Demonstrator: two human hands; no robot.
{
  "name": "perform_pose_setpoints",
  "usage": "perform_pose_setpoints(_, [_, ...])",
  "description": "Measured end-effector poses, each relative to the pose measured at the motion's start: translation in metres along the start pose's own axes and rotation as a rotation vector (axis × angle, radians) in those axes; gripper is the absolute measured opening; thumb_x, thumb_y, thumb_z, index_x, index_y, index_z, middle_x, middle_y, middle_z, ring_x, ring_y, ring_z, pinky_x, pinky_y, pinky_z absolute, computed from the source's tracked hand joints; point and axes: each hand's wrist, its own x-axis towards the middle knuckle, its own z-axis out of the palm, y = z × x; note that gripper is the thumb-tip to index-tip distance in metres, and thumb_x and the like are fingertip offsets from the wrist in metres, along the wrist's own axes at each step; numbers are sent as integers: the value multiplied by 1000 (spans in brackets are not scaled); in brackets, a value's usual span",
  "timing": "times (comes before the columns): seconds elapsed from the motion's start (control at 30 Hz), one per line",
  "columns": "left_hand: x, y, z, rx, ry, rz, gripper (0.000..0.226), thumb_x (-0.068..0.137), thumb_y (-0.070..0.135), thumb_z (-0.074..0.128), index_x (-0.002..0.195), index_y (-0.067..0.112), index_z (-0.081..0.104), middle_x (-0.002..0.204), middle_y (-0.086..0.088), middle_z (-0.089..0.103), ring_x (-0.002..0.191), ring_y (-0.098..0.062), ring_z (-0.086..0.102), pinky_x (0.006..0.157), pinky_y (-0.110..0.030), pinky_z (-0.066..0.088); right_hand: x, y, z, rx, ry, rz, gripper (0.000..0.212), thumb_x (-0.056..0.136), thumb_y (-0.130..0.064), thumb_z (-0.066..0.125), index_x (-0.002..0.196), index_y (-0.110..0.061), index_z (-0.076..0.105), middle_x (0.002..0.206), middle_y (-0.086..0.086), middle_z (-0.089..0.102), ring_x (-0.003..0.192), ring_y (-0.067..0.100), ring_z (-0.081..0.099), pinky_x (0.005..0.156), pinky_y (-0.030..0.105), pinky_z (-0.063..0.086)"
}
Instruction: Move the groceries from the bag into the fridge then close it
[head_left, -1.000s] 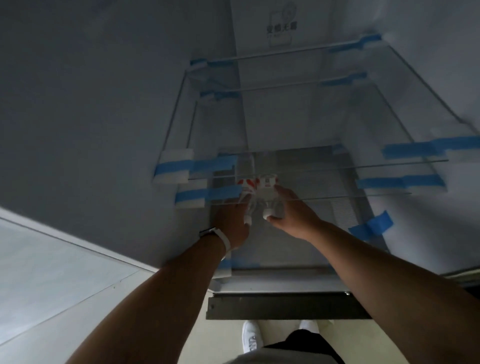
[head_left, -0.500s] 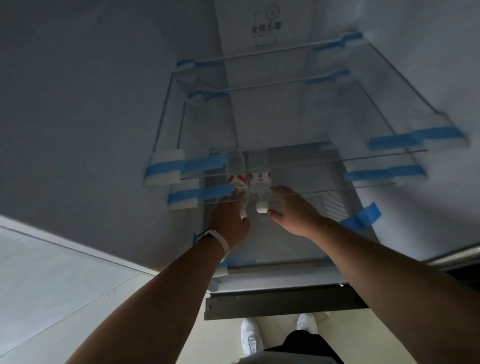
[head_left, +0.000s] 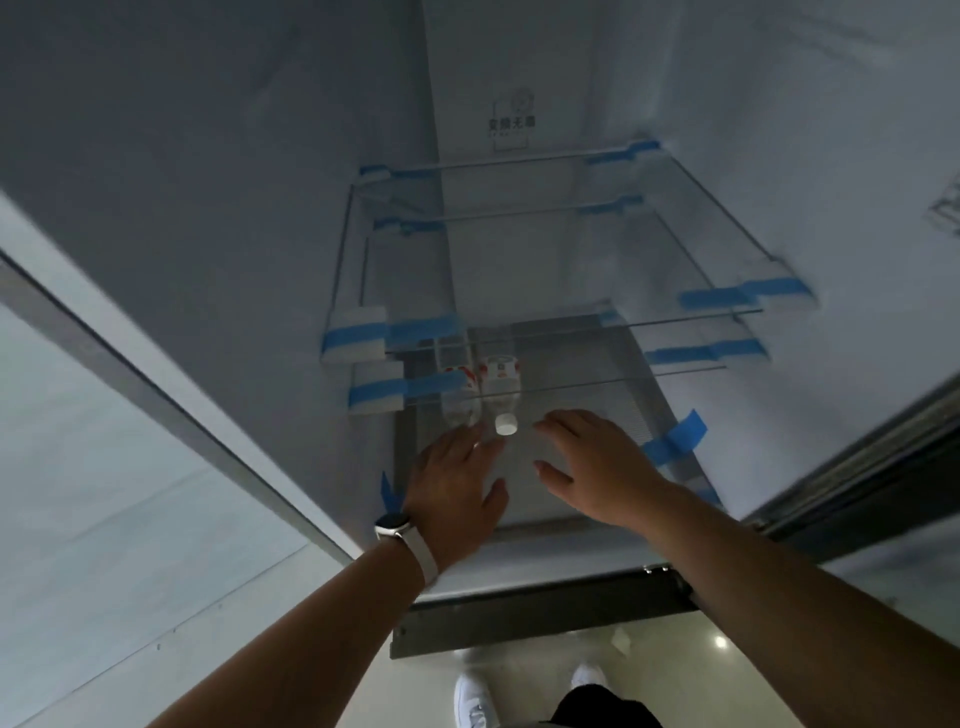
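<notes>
two clear white-capped bottles (head_left: 501, 391); seemingly red-labelled

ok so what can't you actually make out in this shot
- The bag: outside the head view, so what is left to unload is unknown.
- Cap of the left bottle: mostly covered by fingertips of the left hand.
- The labels: print blurred behind the glass shelf.
- The sticker on the back wall: text too small to read.

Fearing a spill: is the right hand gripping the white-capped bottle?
No, the right hand is open, with a gap to the white-capped bottle.
</notes>
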Motion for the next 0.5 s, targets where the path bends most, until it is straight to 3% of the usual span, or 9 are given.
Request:
perform_pose_setpoints(0.1, [-15,6,-11,44,-17,-21,51,91,38,55,140,27,46,151,-2,42,142,-24,32,115,-47,30,-12,-13,-7,-36,6,-45,53,97,-49,44,142,-22,40,143,0,46,132,18,41,110,35,32])
perform_pose_setpoints(0.27, [-44,23,-27,157,52,-117,51,89,39,54,138,30,47,144,1,49,133,-25,44,107,-43,36,-29,-26,-16,-45,12,-142,53,96,-50,42,140,-21,43,142,-1,47,131,17,41,110,35,33])
perform_pose_setpoints(0.5, [-112,61,-53,222,52,-291,52,90,44,52,140,31,46,149,3,44,140,-23,37,115,-42,31,-63,-42,-31,-35,20,-315,57,95,-51,36,140,-18,46,141,2,48,130,21,43,107,38,37])
